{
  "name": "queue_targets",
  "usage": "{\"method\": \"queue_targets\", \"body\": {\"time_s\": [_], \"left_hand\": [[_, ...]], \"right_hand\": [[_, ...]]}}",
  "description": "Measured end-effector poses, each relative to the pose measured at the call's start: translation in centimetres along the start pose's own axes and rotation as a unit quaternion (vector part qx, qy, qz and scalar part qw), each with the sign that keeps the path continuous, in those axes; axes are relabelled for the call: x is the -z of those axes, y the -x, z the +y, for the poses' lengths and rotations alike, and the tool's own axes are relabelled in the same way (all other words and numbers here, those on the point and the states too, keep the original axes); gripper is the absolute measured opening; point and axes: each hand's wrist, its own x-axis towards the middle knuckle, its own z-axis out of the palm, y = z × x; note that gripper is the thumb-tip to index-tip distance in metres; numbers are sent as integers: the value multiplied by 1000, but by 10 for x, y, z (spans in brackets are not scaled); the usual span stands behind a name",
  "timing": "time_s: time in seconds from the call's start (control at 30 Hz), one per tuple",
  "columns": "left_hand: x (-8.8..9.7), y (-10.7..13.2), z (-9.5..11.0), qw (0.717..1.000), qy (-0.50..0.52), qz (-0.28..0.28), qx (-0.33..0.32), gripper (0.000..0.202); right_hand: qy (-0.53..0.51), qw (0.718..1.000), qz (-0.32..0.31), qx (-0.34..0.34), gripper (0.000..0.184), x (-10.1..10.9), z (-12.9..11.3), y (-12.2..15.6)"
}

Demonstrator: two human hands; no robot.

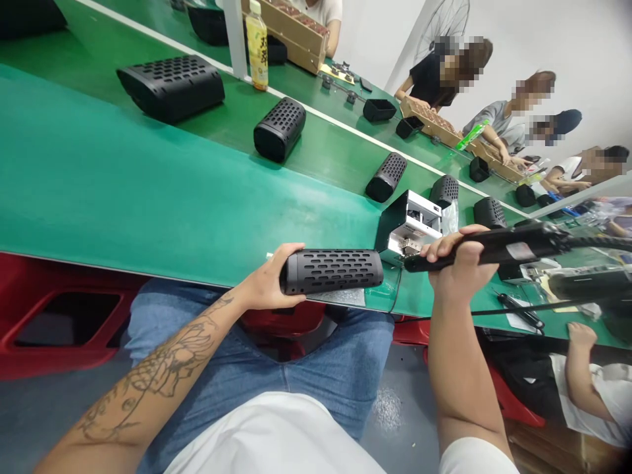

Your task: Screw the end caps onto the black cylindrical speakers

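My left hand (pixel 269 283) is wrapped round the left end of a black perforated speaker shell (pixel 336 270), held level over the near edge of the green belt (pixel 148 191). My right hand (pixel 457 263) grips a black electric screwdriver (pixel 498 247), whose tip points left toward the right end of the shell. Just behind the two stands a small metal screw feeder (pixel 412 227).
Several more black shells (pixel 279 128) lie along the belt, a larger one (pixel 172 85) at the far left. A drink bottle (pixel 257 46) stands by a white post. Other people work at the far side; a neighbour's arm (pixel 585 375) is at the right. Red bins (pixel 59 316) sit under the table.
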Motion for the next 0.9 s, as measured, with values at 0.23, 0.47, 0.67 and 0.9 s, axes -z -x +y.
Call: {"method": "queue_targets", "body": {"time_s": [0.23,0.47,0.67,0.9], "left_hand": [[-2,-1,2,1000,20,-3,23,111],[-4,-3,2,999,35,-2,23,111],[-3,-5,0,999,35,3,5,109],[-3,-4,0,999,30,12,8,108]], "right_hand": [[-133,981,-138,-41,60,-71,-30,53],[-145,970,-175,-87,57,-88,-16,64],[-132,960,-224,-99,57,-89,-15,69],[-156,944,-265,-119,57,-89,-6,63]]}}
